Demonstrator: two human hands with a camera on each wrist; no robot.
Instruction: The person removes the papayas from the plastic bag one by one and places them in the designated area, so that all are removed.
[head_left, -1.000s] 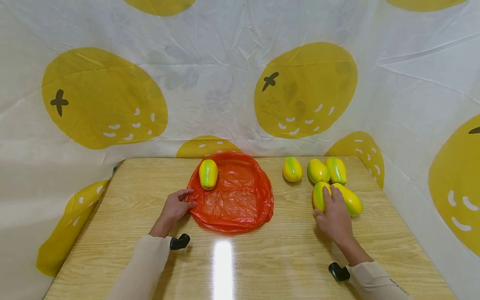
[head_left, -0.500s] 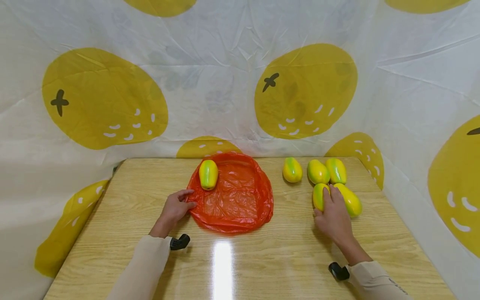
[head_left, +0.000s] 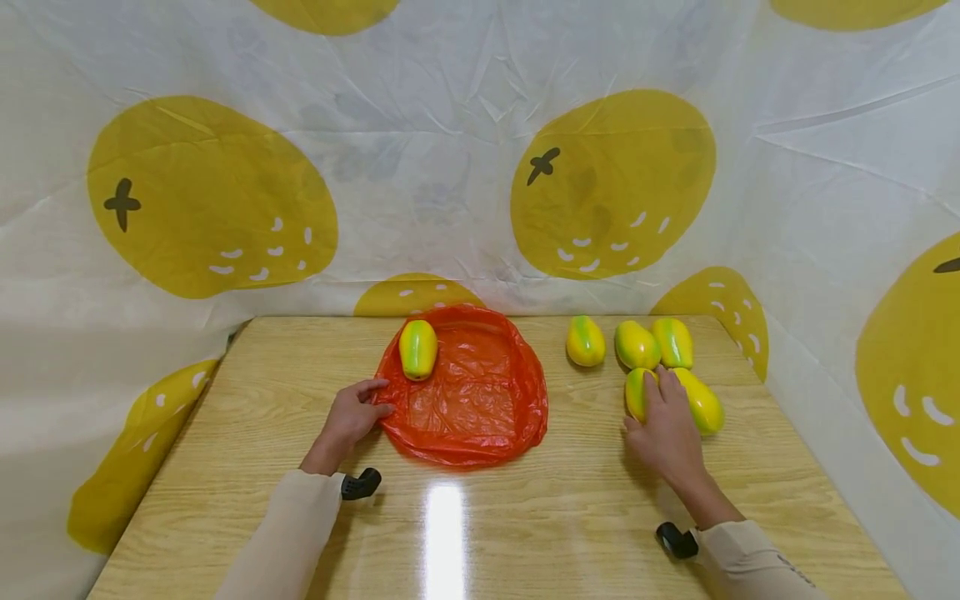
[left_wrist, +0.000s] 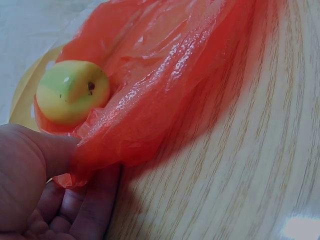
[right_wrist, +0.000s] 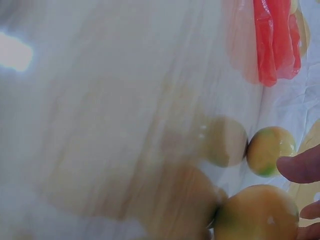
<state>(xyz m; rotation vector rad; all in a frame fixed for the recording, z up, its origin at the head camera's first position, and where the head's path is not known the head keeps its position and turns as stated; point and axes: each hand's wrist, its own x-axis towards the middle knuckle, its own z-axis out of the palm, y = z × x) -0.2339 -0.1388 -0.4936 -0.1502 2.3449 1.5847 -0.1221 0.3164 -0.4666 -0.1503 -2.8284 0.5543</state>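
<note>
A red plastic bag lies spread on the table with its rim rolled open. One yellow-green papaya rests at the bag's far left. My left hand pinches the bag's left rim between thumb and fingers, plain in the left wrist view. At the right, my right hand reaches over a near papaya, its fingers extended and spread. In the right wrist view its thumb stands apart from a papaya. Another papaya lies just right of the fingers, partly hidden.
Behind the right hand lie a papaya and another papaya, side by side. A separate papaya sits between them and the bag. A patterned cloth hangs behind the wooden table.
My right hand has shifted very slightly left, its thumb a little farther out from the fingers. The left hand, the bag and the papayas look the same.
</note>
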